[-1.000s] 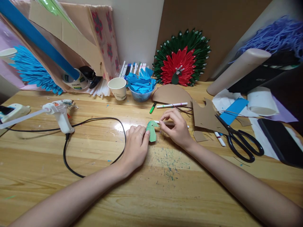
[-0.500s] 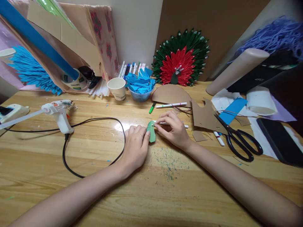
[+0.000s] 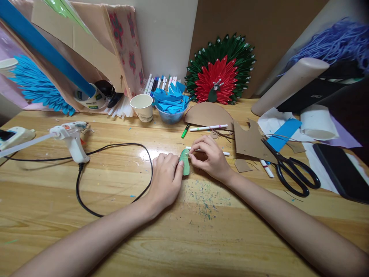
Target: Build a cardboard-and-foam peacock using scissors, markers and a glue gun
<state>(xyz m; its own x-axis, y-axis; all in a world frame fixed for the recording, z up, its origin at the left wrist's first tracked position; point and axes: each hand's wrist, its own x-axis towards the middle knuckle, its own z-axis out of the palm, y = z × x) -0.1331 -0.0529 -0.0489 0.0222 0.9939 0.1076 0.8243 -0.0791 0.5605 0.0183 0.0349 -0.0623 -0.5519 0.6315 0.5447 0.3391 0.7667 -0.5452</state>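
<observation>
My left hand [image 3: 166, 176] is closed on the left side of a small green cutout [image 3: 185, 166] with a rounded top, its thumb along the edge. From the other side my right hand [image 3: 210, 158] has thumb and forefinger pinched at the cutout's upper right edge. A tiny pale spot shows on the green by these fingertips; whether they grip something is too small to tell. Just behind my right fingers lies a white marker [image 3: 226, 154], partly hidden by them.
A glue gun [image 3: 73, 140] stands at left, its black cord looping near my left hand. Behind are a paper cup [image 3: 142, 107], a bowl of blue strips [image 3: 171, 105] and a red-green peacock craft [image 3: 220, 73]. Cardboard scraps [image 3: 250, 142], scissors [image 3: 291, 169] and a phone [image 3: 343, 171] lie right.
The green cutout has shifted very slightly to the right and towards me. Both hands keep nearly the same place, the right fingertips still at its upper edge.
</observation>
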